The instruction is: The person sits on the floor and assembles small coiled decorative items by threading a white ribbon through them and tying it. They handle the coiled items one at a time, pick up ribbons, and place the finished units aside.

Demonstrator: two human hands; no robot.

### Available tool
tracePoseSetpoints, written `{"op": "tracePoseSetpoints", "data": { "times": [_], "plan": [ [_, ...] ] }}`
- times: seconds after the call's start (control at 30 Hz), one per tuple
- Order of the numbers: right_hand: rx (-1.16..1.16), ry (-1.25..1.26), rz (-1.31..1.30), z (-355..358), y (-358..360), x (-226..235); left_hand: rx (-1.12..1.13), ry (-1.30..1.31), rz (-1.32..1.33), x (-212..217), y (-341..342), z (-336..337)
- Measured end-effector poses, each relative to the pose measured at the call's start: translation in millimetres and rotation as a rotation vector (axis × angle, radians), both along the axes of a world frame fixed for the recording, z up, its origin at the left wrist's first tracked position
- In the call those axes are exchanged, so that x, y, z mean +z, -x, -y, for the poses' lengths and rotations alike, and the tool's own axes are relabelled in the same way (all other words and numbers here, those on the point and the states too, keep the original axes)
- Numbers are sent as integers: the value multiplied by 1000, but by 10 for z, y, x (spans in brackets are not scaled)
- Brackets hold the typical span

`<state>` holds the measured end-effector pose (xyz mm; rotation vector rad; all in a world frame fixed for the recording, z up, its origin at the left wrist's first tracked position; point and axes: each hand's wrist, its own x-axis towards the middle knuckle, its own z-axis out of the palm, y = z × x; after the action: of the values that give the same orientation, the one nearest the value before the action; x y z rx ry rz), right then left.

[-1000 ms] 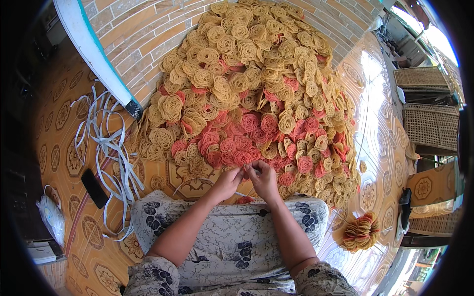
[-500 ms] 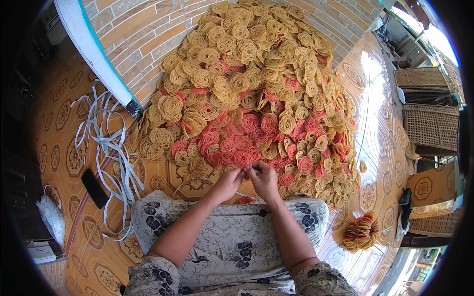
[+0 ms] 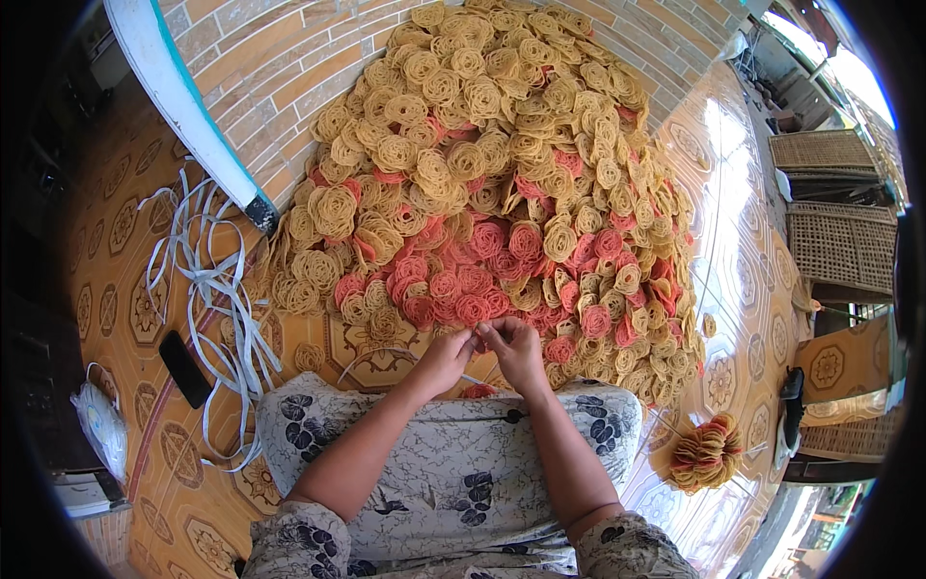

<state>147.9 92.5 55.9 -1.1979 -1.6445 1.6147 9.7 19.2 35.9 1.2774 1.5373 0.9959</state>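
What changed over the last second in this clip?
Almost nothing: the left hand and right hand remain together at the near edge of the pile of woven rosettes, fingertips pinched close. The white straps and tied bundle lie unchanged.

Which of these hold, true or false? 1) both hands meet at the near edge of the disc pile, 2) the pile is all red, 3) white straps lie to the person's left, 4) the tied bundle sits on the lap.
1) True: left hand and right hand meet at the pile of woven discs.
2) False: mostly tan, with some red.
3) True: white straps lie on the floor, left.
4) False: the tied bundle lies on the floor, right.
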Motion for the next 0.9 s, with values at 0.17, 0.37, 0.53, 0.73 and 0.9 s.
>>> {"op": "tracePoseSetpoints", "data": {
  "times": [0.17,0.37,0.53,0.73,0.9],
  "plan": [
    [19,58,4,-23,-32,5,-10,17,21,-42,0,-5],
    [131,40,42,-58,-54,6,-64,-51,-53,-14,16,18],
    [11,127,63,-52,-72,-75,-231,95,-180,-17,16,55],
    [-108,-167,95,-30,-26,-9,-238,151,-16,-19,101,3],
    [265,-1059,463,120,-81,214,-219,97,-81,78,211,39]
  ]
}}
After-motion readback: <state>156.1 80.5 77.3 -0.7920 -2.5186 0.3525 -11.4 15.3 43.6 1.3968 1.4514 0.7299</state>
